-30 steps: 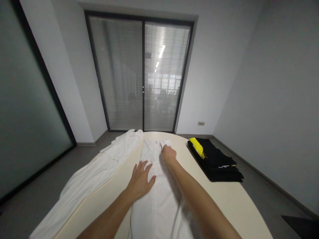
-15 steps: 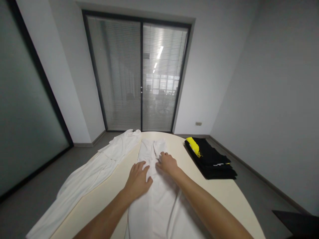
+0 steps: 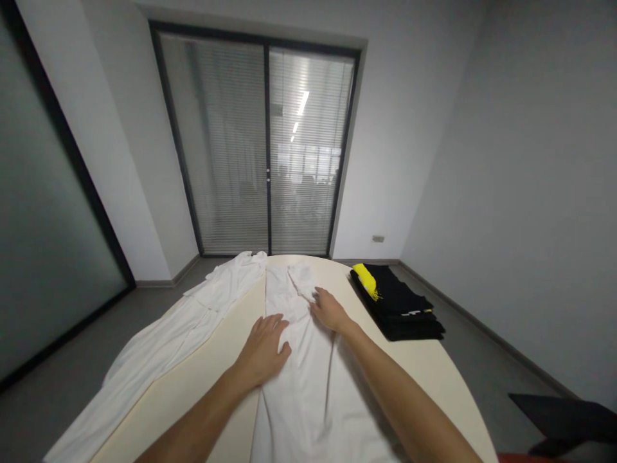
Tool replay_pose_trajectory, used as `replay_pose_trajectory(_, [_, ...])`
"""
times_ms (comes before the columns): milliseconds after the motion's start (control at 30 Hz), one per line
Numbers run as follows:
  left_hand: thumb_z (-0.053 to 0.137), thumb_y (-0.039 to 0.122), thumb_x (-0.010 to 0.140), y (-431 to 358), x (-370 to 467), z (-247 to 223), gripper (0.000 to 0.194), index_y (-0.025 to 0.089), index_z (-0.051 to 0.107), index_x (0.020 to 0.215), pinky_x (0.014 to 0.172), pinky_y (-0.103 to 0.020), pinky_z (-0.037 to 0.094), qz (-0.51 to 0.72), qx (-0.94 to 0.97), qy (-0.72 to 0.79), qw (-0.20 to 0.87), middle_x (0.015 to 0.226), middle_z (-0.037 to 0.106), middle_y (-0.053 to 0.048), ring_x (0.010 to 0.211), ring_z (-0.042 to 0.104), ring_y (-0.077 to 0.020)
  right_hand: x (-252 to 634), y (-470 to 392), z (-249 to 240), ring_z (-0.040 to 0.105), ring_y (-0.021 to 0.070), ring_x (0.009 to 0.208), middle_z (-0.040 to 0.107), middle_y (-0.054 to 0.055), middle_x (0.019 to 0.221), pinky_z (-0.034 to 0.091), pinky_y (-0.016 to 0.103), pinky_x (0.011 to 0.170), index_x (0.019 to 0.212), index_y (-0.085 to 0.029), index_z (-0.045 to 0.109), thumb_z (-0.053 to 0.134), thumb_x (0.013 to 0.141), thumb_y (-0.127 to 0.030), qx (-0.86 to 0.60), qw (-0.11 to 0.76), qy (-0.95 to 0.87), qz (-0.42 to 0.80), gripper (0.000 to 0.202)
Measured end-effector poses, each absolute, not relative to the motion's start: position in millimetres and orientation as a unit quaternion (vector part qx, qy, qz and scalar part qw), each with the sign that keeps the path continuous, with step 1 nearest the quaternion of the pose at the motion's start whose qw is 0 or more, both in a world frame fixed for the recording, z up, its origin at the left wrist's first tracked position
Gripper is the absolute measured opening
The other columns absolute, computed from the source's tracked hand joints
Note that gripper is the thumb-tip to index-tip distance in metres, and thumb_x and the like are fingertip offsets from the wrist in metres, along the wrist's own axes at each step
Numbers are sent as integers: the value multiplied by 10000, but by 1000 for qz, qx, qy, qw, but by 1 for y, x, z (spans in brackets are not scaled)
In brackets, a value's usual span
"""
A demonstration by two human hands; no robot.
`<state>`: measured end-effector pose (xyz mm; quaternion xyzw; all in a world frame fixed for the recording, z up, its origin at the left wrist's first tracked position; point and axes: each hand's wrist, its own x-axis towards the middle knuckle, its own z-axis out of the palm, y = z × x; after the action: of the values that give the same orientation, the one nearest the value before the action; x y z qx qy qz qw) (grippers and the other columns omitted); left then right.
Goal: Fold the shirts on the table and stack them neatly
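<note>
A long white garment (image 3: 308, 386) lies lengthwise down the middle of the table, with a folded flap (image 3: 303, 280) near its far end. My left hand (image 3: 266, 347) rests over the garment's left edge, fingers spread and thumb apart. Farther out, my right hand (image 3: 330, 310) is at the flap's right side, thumb and fingers closed on the cloth's edge. Some creases run along the garment between my forearms. Its near end passes out of the picture.
Another white garment (image 3: 193, 321) stretches along the left edge of the pale round table (image 3: 207, 379). On the right lies a stack of folded black clothes (image 3: 400, 302) with a yellow fringed piece (image 3: 365, 280) on it. A dark object (image 3: 559, 415) stands at lower right.
My right hand has shifted slightly right, drawing the flap wider across the garment's far end. My left hand stays spread at the left edge. The view has turned a little.
</note>
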<state>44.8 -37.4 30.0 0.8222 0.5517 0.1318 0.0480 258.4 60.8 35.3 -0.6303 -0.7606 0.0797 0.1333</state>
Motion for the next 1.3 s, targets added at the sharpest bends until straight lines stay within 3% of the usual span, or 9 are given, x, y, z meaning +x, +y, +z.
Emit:
replay_pose_trajectory(100, [441,381,921,-43,47,26,586,177,461,1469,1221,-505,162,104,827,547,73,1580,372,-125,1477,294,-301,279,49,47,590,269,1180,605,176,1316,440,333,941,1328,-123,536,516,921,-370,-691,121,-709,74,477])
replay_pose_trajectory(233, [423,475,942,-41,47,16,644,182,403,1516,1216,-525,154,95,827,547,87,1626,254,-125,1510,161,-344,308,24,63,674,312,1010,709,177,1114,481,345,767,1093,-144,685,621,828,-492,-715,17,-689,120,442])
replay_pose_trajectory(400, [421,503,946,-33,44,9,661,214,362,1538,1215,-548,120,94,829,546,79,1638,220,-108,1515,123,-348,339,-4,75,704,282,893,744,179,981,455,305,671,926,-118,731,624,827,-432,-660,-49,-727,182,346])
replay_pose_trajectory(633, [403,510,957,-40,44,8,643,211,386,1525,1220,-536,111,96,834,540,55,1632,242,-108,1515,142,-333,362,-29,79,662,231,886,717,156,1032,419,281,701,1075,-100,663,555,884,-266,-649,-10,-738,185,275])
replay_pose_trajectory(800, [383,516,965,-43,46,8,661,189,361,1540,1215,-536,138,80,833,544,54,1632,225,-132,1507,152,-359,347,-44,97,611,176,837,679,77,991,435,259,719,1240,-162,582,528,930,-399,-553,108,-782,266,393])
replay_pose_trajectory(900, [378,515,968,-43,47,9,652,201,361,1539,1213,-543,141,80,832,546,56,1635,211,-124,1510,137,-352,333,-56,107,612,181,892,653,69,1100,458,270,791,1415,-227,478,680,821,-460,-477,43,-813,331,669])
replay_pose_trajectory(1000, [373,513,971,-43,48,9,645,208,360,1539,1213,-548,141,78,831,547,59,1637,204,-115,1512,129,-348,323,-64,110,623,206,885,654,80,1119,464,303,820,1464,-242,431,799,687,-463,-490,-61,-803,334,889])
replay_pose_trajectory(1200, [372,535,971,-43,47,9,657,213,350,1544,1208,-553,148,86,830,547,65,1641,186,-110,1514,105,-354,304,-72,110,588,144,832,634,17,1066,454,231,772,1520,-276,334,819,678,-394,-399,-25,-826,398,979])
replay_pose_trajectory(1300, [361,531,972,-43,47,12,667,206,326,1554,1206,-556,142,67,832,547,67,1644,173,-115,1512,94,-364,295,-75,106,601,154,796,648,5,961,461,244,766,1505,-253,382,838,652,-399,-390,-76,-825,401,978])
